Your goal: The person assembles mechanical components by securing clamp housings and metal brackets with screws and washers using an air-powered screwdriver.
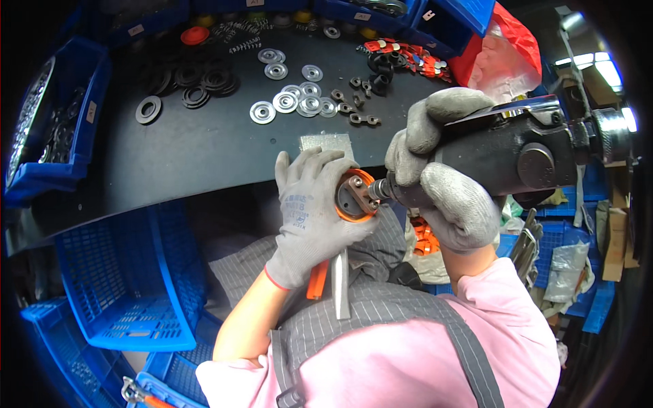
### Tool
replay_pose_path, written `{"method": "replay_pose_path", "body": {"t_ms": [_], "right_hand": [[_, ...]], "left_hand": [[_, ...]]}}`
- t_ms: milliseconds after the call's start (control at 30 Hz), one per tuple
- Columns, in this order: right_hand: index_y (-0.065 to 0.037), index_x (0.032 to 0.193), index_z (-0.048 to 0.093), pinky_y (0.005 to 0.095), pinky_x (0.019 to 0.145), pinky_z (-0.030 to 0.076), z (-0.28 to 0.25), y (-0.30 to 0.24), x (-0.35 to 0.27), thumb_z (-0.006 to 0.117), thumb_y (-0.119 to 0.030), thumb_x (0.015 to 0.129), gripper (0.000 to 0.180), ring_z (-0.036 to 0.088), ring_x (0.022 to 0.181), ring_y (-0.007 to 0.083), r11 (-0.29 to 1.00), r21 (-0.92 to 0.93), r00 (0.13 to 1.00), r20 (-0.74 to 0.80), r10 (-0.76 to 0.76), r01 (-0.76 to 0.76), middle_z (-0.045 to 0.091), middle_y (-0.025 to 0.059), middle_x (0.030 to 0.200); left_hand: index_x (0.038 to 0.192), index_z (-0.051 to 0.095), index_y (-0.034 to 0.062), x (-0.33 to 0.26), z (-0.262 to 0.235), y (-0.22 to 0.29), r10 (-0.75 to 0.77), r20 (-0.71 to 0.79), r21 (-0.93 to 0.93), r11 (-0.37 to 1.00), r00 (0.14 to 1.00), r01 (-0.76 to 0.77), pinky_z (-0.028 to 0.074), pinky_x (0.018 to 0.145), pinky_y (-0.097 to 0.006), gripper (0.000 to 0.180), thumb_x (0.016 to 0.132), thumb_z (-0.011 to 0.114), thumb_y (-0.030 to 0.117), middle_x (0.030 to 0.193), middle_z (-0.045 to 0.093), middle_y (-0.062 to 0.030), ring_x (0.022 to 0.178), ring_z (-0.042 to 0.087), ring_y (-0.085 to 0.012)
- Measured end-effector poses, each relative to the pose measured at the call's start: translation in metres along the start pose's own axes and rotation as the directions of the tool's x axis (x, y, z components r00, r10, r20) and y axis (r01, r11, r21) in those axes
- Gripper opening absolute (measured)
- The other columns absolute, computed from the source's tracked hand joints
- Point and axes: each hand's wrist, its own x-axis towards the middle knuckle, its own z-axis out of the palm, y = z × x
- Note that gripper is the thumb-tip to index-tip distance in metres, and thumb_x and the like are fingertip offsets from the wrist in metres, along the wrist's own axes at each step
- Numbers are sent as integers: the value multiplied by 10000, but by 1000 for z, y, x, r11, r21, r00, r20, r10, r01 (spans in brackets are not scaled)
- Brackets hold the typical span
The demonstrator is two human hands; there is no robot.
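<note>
While our left hand (309,211) grasps the round orange part (355,196) at the near edge of the dark table (197,149), our right hand (445,177) is clenched around a black power driver (517,153), its tip touching the part's face. Silver washers (299,102) and black rings (197,85) lie scattered on the table behind. An empty-looking blue crate (129,272) sits lower left.

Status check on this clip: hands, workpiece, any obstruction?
Left hand grips orange round assembly. Right hand holds power driver, tip on assembly. Nothing between them.
</note>
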Motion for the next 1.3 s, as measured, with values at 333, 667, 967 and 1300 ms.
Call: {"method": "replay_pose_path", "body": {"t_ms": [333, 667, 967, 1300], "right_hand": [[5, 1473, 598, 390, 836, 603, 3, -8, -3, 743, -73, 886, 609, 707, 895, 216, 998, -46, 990, -134, 46, -53, 689, 137, 1156], [15, 1422, 629, 391, 845, 608, -2, -8, -2, 746, -70, 893, 549, 717, 903, 218, 996, 18, 993, -75, 91, -90, 674, 120, 1124], [25, 1441, 634, 380, 839, 617, -3, 1, 0, 749, -53, 897, 562, 717, 901, 226, 999, 48, 994, -110, -6, 11, 695, 148, 1128], [21, 1351, 699, 336, 928, 615, -24, -28, 4, 790, 45, 871, 489, 733, 1074, 135, 989, 124, 980, -194, -53, 78, 792, 77, 1165]], "left_hand": [[1352, 683, 99, -4, -3, 6, 10, 54, 54, 998, 998, -13, 162, 1319, -684, 843, 690, 976, 530, 1431, 633, -160, 1454, 542, -376], [1335, 698, 117, -5, 0, 6, 24, 9, 34, 999, 1000, -25, 220, 1288, -695, 813, 653, 965, 468, 1395, 652, -141, 1437, 539, -381], [1334, 704, 132, -6, -2, 6, 29, 4, 56, 998, 1000, -29, 215, 1299, -693, 805, 645, 979, 445, 1405, 652, -131, 1442, 544, -372], [1373, 686, 128, 3, 1, 28, -33, 134, -16, 999, 990, 36, 237, 1284, -618, 786, 707, 985, 419, 1394, 675, -108, 1427, 570, -351]]}}
